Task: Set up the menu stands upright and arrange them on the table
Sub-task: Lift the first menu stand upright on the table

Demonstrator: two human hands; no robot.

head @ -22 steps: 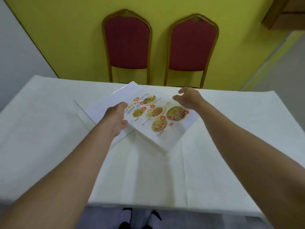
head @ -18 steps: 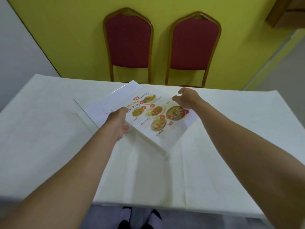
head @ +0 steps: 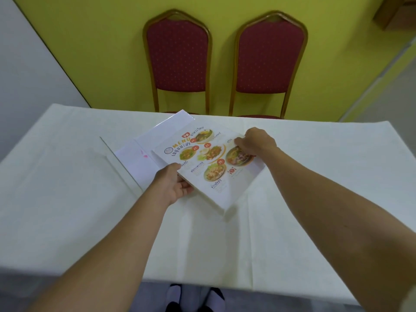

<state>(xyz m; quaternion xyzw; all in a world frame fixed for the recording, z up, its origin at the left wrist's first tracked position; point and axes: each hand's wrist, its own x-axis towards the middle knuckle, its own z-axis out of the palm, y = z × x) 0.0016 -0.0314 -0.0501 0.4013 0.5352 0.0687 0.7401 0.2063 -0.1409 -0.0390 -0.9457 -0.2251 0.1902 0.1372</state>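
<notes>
Both hands grasped the printed menu stand (head: pixel 211 164) by opposite edges, the left hand (head: pixel 173 186) at its near-left edge and the right hand (head: pixel 255 143) at its far-right edge, holding it tilted above a second stand (head: pixel 144 154) lying flat on the white-clothed table (head: pixel 67 199).

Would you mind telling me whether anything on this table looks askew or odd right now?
Yes. The colourful menu stand is not upright; both the left hand and right hand grip it, turned diagonally to the table edges. A second stand lies flat behind it, bearing a small pink smudge.
</notes>
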